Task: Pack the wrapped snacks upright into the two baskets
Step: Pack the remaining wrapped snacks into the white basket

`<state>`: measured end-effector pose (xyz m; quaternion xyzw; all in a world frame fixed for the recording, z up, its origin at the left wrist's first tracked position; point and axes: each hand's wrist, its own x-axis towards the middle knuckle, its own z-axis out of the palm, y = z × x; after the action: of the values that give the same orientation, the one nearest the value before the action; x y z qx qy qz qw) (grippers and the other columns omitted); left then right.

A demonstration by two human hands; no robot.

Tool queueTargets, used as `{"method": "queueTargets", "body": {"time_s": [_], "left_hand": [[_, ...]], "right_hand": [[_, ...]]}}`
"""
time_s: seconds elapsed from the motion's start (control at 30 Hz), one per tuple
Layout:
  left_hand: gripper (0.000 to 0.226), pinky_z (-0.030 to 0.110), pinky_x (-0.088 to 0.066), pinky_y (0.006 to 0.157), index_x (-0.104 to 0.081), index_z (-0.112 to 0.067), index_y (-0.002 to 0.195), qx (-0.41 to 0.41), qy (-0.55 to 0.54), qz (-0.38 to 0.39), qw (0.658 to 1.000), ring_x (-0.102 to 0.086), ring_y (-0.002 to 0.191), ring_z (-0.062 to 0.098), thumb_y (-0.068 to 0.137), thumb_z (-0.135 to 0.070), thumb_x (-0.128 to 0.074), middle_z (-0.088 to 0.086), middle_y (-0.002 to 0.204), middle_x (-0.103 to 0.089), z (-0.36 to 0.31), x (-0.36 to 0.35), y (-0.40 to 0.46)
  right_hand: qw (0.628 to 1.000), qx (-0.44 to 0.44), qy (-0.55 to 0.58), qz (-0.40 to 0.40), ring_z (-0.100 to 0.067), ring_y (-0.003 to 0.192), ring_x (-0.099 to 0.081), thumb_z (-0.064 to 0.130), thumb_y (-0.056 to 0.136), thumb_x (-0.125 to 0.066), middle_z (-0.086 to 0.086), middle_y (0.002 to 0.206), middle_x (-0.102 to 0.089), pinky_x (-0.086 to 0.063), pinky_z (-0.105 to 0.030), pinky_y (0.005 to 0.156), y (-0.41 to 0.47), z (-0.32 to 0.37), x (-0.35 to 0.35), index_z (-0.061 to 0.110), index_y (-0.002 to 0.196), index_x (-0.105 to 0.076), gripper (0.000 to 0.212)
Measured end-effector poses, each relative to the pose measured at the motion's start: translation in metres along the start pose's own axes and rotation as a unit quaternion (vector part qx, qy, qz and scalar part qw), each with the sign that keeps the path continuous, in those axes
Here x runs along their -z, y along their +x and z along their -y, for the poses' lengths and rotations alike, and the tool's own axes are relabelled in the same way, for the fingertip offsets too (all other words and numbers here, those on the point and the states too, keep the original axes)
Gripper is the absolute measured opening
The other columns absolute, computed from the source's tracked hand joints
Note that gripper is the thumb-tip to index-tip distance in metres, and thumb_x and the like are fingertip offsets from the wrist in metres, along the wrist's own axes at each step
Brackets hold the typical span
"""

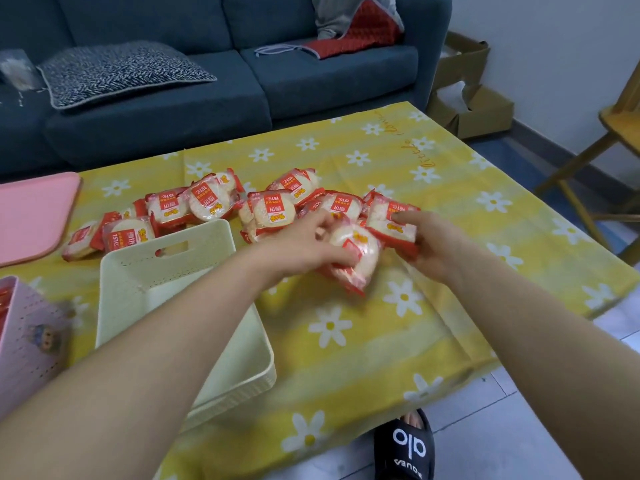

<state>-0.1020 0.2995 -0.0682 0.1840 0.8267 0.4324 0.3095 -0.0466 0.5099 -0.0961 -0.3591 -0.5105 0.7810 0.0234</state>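
Slick plastic is your risk: your left hand [304, 245] grips a loose stack of snacks [349, 258], your right [420, 244] pinches one more [393, 221] — squeeze unevenly and packs slide out. More lie heaped on the cloth [381, 341]. Cream basket [166, 268] sits near, your forearm crossing it; pink basket [24, 327] — far left.

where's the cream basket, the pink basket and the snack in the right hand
cream basket [166, 252]: head view, far wall beside the handle slot
pink basket [31, 344]: head view, perforated side wall
snack in the right hand [391, 225]: head view, clear middle of the wrapper
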Motion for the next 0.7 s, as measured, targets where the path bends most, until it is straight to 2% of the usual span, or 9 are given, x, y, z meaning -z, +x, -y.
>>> {"method": "queueTargets", "body": {"time_s": [0.1,0.2,0.27,0.3,0.4,0.47,0.53,0.6,0.7], "left_hand": [[0.067,0.029,-0.058,0.056,-0.049,-0.029,0.124,0.068,-0.058,-0.046,0.995,-0.075,0.082,0.022,0.07,-0.029,-0.089,0.009,0.111,-0.067,-0.01,0.021,0.017],[0.046,0.025,-0.054,0.043,-0.057,-0.009,0.116,0.163,-0.06,-0.073,0.982,-0.071,0.054,0.016,0.081,-0.025,-0.081,0.009,0.086,-0.074,-0.012,0.022,0.031],[0.034,0.021,-0.052,0.042,-0.061,-0.006,0.11,0.183,-0.047,-0.068,0.98,-0.069,0.05,0.014,0.085,-0.023,-0.076,0.008,0.075,-0.074,-0.008,0.017,0.04],[0.036,0.02,-0.051,0.045,-0.062,-0.008,0.112,0.182,-0.029,-0.064,0.981,-0.07,0.056,0.014,0.085,-0.027,-0.076,0.006,0.078,-0.075,-0.004,0.015,0.044],[0.071,0.026,-0.049,0.07,-0.047,-0.017,0.14,0.155,0.054,-0.053,0.985,-0.065,0.097,0.016,0.082,-0.043,-0.077,0.004,0.125,-0.064,0.003,0.016,0.051],[0.094,0.031,-0.048,0.095,-0.037,-0.022,0.15,0.147,0.087,-0.043,0.984,-0.056,0.119,0.021,0.072,-0.052,-0.081,0.0,0.141,-0.053,0.007,0.019,0.053],[0.103,0.033,-0.046,0.101,-0.039,-0.024,0.149,0.147,0.068,-0.035,0.986,-0.055,0.119,0.019,0.062,-0.055,-0.084,-0.004,0.137,-0.055,0.011,0.018,0.054],[0.09,0.027,-0.047,0.084,-0.043,-0.022,0.144,0.138,0.031,-0.034,0.989,-0.056,0.103,0.012,0.068,-0.046,-0.087,-0.009,0.117,-0.058,0.012,0.017,0.051],[0.079,0.023,-0.04,0.061,-0.043,-0.023,0.143,0.122,-0.012,-0.036,0.992,-0.052,0.085,0.002,0.076,-0.035,-0.085,-0.014,0.101,-0.053,0.012,0.018,0.048]], "right_hand": [[0.997,0.043,-0.044,-0.039,-0.019,0.066,-0.067,0.01,0.083,-0.071,-0.01,0.092,-0.069,-0.052,-0.027,0.049,0.022,0.025,-0.009,0.007,0.111,-0.063,0.029],[0.973,0.094,-0.194,-0.083,-0.019,0.066,-0.058,0.015,0.077,-0.076,-0.007,0.084,-0.063,-0.045,-0.026,0.055,0.042,0.035,-0.021,0.011,0.088,-0.066,0.015],[0.941,0.115,-0.308,-0.08,-0.023,0.074,-0.062,0.017,0.077,-0.075,-0.008,0.084,-0.066,-0.048,-0.029,0.059,0.054,0.038,-0.028,0.008,0.09,-0.069,0.017],[0.926,0.117,-0.352,-0.072,-0.024,0.078,-0.065,0.021,0.076,-0.074,-0.007,0.086,-0.069,-0.053,-0.032,0.063,0.056,0.038,-0.031,0.008,0.095,-0.069,0.024],[0.897,0.103,-0.427,-0.047,-0.023,0.088,-0.07,0.036,0.065,-0.077,-0.003,0.09,-0.074,-0.058,-0.039,0.083,0.066,0.04,-0.03,0.01,0.119,-0.065,0.061],[0.9,0.085,-0.427,-0.022,-0.018,0.078,-0.07,0.024,0.074,-0.079,-0.003,0.091,-0.069,-0.055,-0.032,0.076,0.065,0.042,-0.029,0.006,0.125,-0.058,0.059],[0.903,0.08,-0.423,-0.018,-0.015,0.069,-0.067,0.016,0.076,-0.081,-0.003,0.086,-0.061,-0.048,-0.028,0.061,0.067,0.043,-0.027,0.003,0.123,-0.054,0.055],[0.894,0.097,-0.436,-0.036,-0.017,0.07,-0.063,0.016,0.071,-0.085,-0.004,0.084,-0.058,-0.045,-0.029,0.059,0.066,0.044,-0.025,0.006,0.111,-0.053,0.052],[0.892,0.102,-0.435,-0.063,-0.026,0.086,-0.062,0.016,0.062,-0.088,-0.01,0.094,-0.058,-0.055,-0.042,0.076,0.063,0.049,-0.02,0.009,0.096,-0.052,0.051]]}}
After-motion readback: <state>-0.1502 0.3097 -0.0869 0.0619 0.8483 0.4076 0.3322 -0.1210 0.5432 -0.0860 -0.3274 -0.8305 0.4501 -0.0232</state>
